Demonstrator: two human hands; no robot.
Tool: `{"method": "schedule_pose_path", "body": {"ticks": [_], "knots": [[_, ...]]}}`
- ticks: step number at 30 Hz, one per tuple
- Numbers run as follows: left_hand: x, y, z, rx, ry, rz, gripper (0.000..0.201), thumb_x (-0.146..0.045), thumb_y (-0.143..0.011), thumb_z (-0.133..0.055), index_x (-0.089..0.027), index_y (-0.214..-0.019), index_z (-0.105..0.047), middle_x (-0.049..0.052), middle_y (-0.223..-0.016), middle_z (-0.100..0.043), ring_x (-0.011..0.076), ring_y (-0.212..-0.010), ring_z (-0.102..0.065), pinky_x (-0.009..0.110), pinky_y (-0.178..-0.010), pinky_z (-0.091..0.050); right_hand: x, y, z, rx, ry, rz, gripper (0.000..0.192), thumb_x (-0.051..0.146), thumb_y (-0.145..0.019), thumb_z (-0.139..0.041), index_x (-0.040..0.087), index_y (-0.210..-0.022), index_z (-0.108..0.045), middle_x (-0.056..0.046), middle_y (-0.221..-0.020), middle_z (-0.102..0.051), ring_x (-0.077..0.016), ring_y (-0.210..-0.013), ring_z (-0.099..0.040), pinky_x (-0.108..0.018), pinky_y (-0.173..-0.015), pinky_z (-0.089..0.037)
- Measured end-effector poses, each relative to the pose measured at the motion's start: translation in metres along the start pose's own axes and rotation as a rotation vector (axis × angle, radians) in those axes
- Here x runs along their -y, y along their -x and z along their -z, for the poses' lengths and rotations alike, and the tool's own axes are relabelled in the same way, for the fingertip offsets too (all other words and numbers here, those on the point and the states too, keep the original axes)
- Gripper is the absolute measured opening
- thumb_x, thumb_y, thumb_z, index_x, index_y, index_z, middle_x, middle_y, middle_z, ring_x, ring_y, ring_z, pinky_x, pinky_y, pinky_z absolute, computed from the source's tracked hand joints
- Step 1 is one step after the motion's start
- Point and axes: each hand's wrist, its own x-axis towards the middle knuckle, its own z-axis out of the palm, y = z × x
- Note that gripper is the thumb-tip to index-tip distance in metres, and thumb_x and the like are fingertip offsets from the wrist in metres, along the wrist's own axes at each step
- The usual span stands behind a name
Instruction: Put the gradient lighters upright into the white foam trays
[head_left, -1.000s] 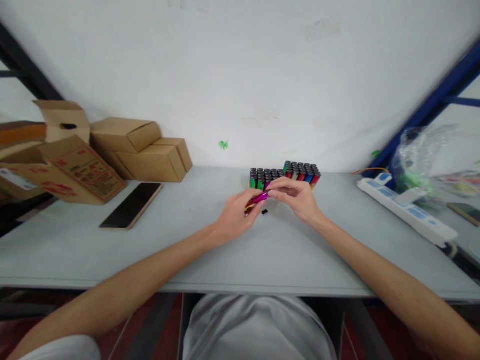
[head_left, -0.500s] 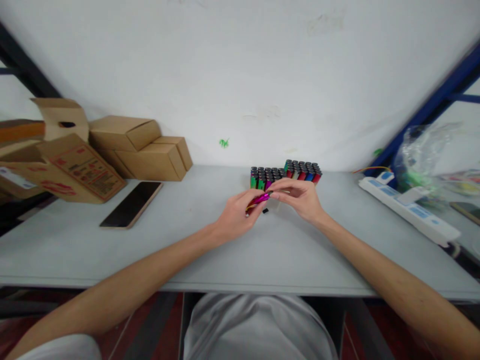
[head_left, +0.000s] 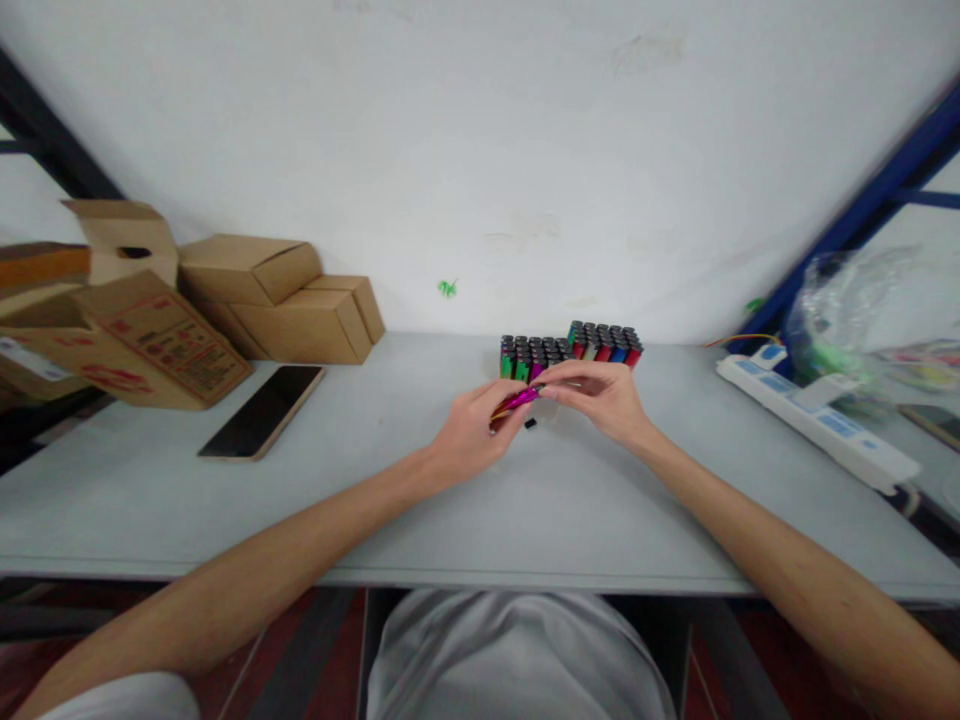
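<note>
My left hand (head_left: 472, 435) is closed round a slim, shiny purple tube (head_left: 521, 399). Something thin and yellow shows beside the tube's lower end, partly covered by my fingers. The thumb and fingertips of my right hand (head_left: 596, 396) pinch the tube's upper right end, where a small dark tip shows; the exact grip is too small to make out. Just behind my hands stands a block of upright coloured tubes with black tops (head_left: 517, 358). A second such block (head_left: 606, 342) is to its right. Below my fingertips, a small black piece (head_left: 531, 423) lies on the table.
Cardboard boxes (head_left: 300, 320) are stacked at the back left, near an open printed carton (head_left: 169, 345). A phone (head_left: 262, 412) lies in front of them. On the right are a white power strip (head_left: 817, 420) and clear plastic bags (head_left: 847, 310). A wall closes off the table's back.
Both hands stay nearly in place on the purple tube. The tube has turned very slightly in my fingers, and the whole view has shifted a little.
</note>
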Motion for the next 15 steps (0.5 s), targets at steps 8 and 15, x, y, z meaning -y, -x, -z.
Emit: {"method": "schedule_pose_path", "body": {"ticks": [8, 15], "knots": [[0.0001, -0.0003, 0.0011, 0.017, -0.012, -0.02, 0.016, -0.02, -0.098, -0.058, -0.015, -0.111, -0.064, 0.006, -0.095, -0.073, 0.014, -0.081, -0.068, 0.024, -0.076, -0.053, -0.0007, 0.0019, -0.001, -0.01, 0.023, -0.016, 0.025, 0.041, -0.079, -0.085, 0.021, -0.094, -0.083, -0.008, -0.095, -0.079, -0.0205, -0.09, -0.072, -0.034, -0.084, -0.062], [-0.0018, 0.0002, 0.0009, 0.043, 0.002, 0.021, 0.017, -0.022, -0.098, -0.057, -0.016, -0.112, -0.065, 0.007, -0.097, -0.074, 0.0152, -0.083, -0.069, 0.025, -0.078, -0.054, 0.0009, 0.0016, -0.0011, 0.017, 0.029, 0.019, 0.023, 0.041, -0.079, -0.085, 0.023, -0.094, -0.083, -0.008, -0.095, -0.077, -0.0207, -0.09, -0.071, -0.035, -0.082, -0.061]]}}
